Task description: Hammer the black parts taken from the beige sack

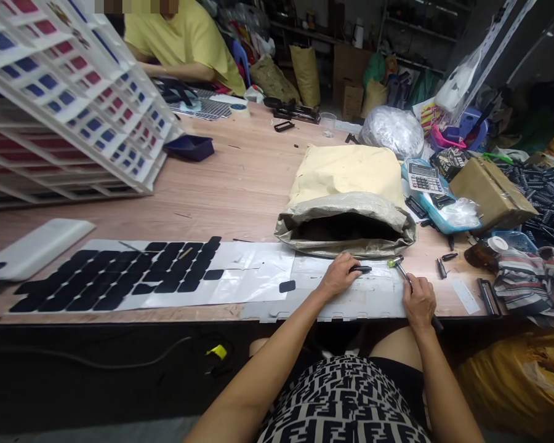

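My left hand (339, 275) rests on a white sheet (351, 295) at the table's near edge, fingers closed on a small black oblong part (361, 269). My right hand (419, 301) is wrapped round the handle of a small hammer (399, 266), whose metal head with a yellow-green tip lies just right of the black part. One black pad (287, 286) lies alone on the sheet to the left. Farther left, several black pads (129, 277) lie in rows on white sheets.
An open grey sack (346, 224) stands just behind my hands. White racks with red and blue squares (69, 104) fill the left. A calculator (423, 177), a cardboard box (492, 191), black parts (547, 197) and a cloth (529, 283) crowd the right. A person in yellow (184, 43) sits at the far side.
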`<action>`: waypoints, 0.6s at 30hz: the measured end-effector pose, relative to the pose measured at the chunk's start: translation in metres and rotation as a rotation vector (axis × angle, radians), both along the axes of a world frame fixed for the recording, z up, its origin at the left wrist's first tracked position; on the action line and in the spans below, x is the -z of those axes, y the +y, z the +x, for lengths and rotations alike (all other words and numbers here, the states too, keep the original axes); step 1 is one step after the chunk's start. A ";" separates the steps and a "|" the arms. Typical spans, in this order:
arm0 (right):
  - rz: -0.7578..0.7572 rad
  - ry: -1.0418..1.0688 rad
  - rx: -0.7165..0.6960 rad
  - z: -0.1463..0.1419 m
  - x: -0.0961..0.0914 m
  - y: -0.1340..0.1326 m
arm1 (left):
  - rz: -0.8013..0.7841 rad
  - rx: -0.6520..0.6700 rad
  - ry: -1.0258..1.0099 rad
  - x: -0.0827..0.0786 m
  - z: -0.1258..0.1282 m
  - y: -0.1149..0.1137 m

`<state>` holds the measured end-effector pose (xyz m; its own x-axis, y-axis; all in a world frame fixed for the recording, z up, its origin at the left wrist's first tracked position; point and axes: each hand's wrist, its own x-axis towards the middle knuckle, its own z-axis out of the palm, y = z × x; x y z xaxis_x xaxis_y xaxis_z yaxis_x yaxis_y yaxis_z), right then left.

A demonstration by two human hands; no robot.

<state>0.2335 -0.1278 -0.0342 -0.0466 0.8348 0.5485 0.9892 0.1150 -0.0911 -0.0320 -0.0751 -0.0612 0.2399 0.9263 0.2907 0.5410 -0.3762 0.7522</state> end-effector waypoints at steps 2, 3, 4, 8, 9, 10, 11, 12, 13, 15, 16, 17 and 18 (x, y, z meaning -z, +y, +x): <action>-0.001 -0.054 0.043 0.001 0.001 0.000 | -0.013 0.027 0.015 -0.005 -0.001 -0.003; -0.003 -0.067 0.053 -0.001 0.001 -0.001 | -0.016 0.049 0.024 -0.009 -0.002 -0.007; -0.006 -0.072 0.058 -0.002 0.001 -0.002 | -0.017 0.078 0.033 -0.013 -0.004 -0.014; -0.030 -0.065 0.068 -0.007 -0.001 -0.005 | 0.028 0.245 0.071 -0.028 -0.010 -0.060; -0.036 -0.061 0.074 -0.008 -0.002 -0.005 | 0.048 0.281 0.089 -0.029 -0.013 -0.076; -0.040 -0.056 0.078 -0.008 -0.002 -0.005 | 0.071 0.304 0.112 -0.029 -0.015 -0.091; -0.045 -0.052 0.082 -0.008 -0.001 -0.006 | 0.096 0.313 0.143 -0.026 -0.016 -0.106; -0.049 -0.049 0.084 -0.008 -0.001 -0.006 | 0.126 0.308 0.179 -0.022 -0.017 -0.119; -0.053 -0.047 0.083 -0.008 -0.001 -0.006 | 0.164 0.291 0.219 -0.016 -0.018 -0.130; -0.058 -0.047 0.084 -0.008 0.000 -0.006 | 0.265 0.225 0.298 0.001 -0.017 -0.145; -0.058 -0.047 0.084 -0.008 0.001 -0.005 | 0.324 0.184 0.328 0.010 -0.015 -0.150; -0.056 -0.048 0.085 -0.008 0.002 -0.005 | 0.378 0.145 0.353 0.019 -0.013 -0.152; -0.054 -0.048 0.086 -0.008 0.003 -0.005 | 0.418 0.110 0.374 0.027 -0.011 -0.153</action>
<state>0.2258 -0.1327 -0.0368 0.0013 0.8649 0.5019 0.9985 0.0259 -0.0472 -0.0434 -0.2285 -0.0879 0.4856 0.7142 0.5040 0.6822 -0.6702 0.2924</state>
